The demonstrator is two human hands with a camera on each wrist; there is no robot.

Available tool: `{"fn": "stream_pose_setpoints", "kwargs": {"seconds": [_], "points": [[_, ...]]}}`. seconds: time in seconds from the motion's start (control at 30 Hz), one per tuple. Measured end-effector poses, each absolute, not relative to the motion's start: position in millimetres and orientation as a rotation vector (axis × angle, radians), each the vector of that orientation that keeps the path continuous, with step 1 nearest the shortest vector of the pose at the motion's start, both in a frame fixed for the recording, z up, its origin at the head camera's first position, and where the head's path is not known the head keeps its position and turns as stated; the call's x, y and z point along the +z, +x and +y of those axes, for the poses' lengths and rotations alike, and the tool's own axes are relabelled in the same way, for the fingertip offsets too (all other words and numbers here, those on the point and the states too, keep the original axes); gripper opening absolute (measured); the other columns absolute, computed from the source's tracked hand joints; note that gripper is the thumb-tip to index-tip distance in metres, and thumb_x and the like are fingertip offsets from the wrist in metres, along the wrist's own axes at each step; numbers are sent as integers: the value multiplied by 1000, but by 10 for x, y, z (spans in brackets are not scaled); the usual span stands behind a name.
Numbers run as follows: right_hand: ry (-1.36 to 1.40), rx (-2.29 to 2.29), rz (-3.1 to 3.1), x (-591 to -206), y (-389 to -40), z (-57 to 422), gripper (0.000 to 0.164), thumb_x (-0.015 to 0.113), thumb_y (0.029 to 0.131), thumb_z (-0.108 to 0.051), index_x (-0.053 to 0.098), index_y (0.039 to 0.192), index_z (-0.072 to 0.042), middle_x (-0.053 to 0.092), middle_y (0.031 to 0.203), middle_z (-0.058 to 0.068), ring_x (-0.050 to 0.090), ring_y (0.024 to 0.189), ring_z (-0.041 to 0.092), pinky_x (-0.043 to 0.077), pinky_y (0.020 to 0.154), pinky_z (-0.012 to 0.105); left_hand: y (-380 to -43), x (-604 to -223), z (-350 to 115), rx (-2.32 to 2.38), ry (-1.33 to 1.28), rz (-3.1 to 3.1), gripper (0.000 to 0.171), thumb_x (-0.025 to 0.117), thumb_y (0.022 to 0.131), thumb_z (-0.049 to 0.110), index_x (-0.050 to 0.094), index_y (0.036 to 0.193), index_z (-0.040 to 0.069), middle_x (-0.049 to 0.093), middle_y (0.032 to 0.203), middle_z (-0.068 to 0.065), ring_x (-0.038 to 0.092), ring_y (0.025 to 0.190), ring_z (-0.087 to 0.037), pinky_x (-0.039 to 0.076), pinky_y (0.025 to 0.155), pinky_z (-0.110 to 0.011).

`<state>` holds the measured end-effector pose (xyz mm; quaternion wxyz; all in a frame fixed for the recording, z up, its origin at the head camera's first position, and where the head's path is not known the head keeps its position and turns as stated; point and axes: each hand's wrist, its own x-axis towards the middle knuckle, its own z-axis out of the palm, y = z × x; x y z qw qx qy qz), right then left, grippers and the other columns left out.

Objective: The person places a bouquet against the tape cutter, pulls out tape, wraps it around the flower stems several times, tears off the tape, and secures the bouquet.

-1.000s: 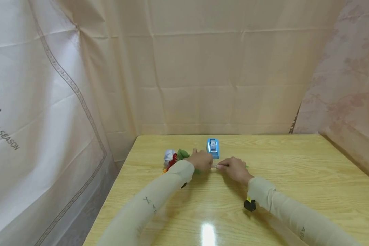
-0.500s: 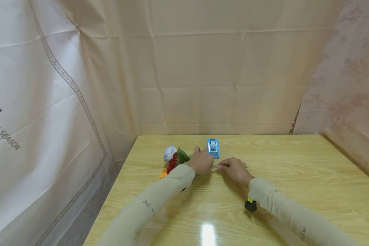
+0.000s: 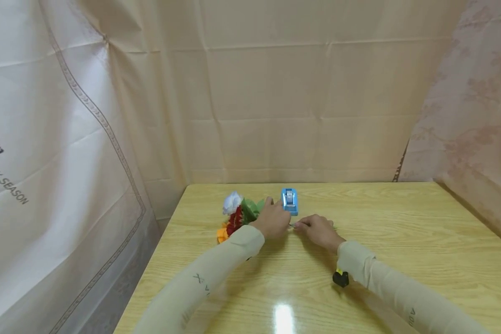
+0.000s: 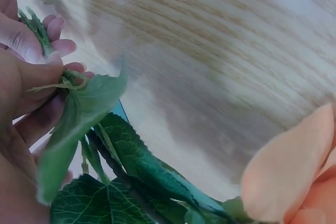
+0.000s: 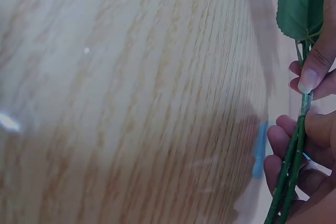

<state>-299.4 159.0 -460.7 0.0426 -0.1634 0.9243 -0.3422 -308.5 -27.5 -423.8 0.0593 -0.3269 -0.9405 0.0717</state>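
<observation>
A bunch of artificial flowers lies across my hands in the head view, with a white bloom (image 3: 232, 203), a red bloom (image 3: 234, 221) and an orange bloom (image 3: 222, 234) at its left end. My left hand (image 3: 272, 221) pinches the green stems (image 5: 294, 163) just below the leaves (image 4: 86, 111). Close beside it on the right, my right hand (image 3: 318, 230) holds the same stems between thumb and fingers. Between the two thumbs, a shiny clear band (image 5: 305, 103), apparently tape, goes round the stems. My left forearm partly covers the blooms in the head view.
Just behind my hands stands a blue tape dispenser (image 3: 290, 202) on the wooden table (image 3: 380, 218). A beige cloth (image 3: 267, 106) hangs behind the table, with more cloth at both sides. The table's back edge lies shortly past the dispenser.
The flower heads have turned in my left hand: the white bloom has risen and the orange one shows more. My left wrist has shifted slightly; the right hand is almost still.
</observation>
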Motion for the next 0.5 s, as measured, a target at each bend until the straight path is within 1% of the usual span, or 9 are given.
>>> {"fn": "stream_pose_setpoints", "kwargs": {"seconds": [0.07,0.23,0.4,0.5], "points": [[-504,-1043,2828,-4595,-2989,1587,27,58,106,-26,79,107,-10,78,105,6,65,113,37,26,95,63,-3084,-4250,-275,235,-982,-2828,19,73,96,36,75,82,24,66,73,13,46,79,-11,27,81,-38],[-537,-1039,2814,-4557,-2986,1591,26,59,106,-23,80,107,-8,77,107,8,66,109,36,27,89,59,-3087,-4278,-273,258,-964,-2785,26,73,96,37,71,73,25,62,66,12,46,77,-11,26,79,-37],[-581,-991,2854,-4580,-3019,1611,24,63,103,-26,80,109,-10,76,109,6,66,109,34,30,86,56,-3078,-4284,-261,312,-968,-2751,24,73,95,39,72,75,26,63,68,13,44,75,-12,27,79,-36],[-591,-984,2886,-4604,-3040,1624,23,65,102,-27,80,109,-10,76,107,4,66,107,33,31,85,54,-3081,-4259,-252,334,-983,-2759,23,72,96,39,74,77,26,64,70,12,45,76,-13,28,79,-37]]}}
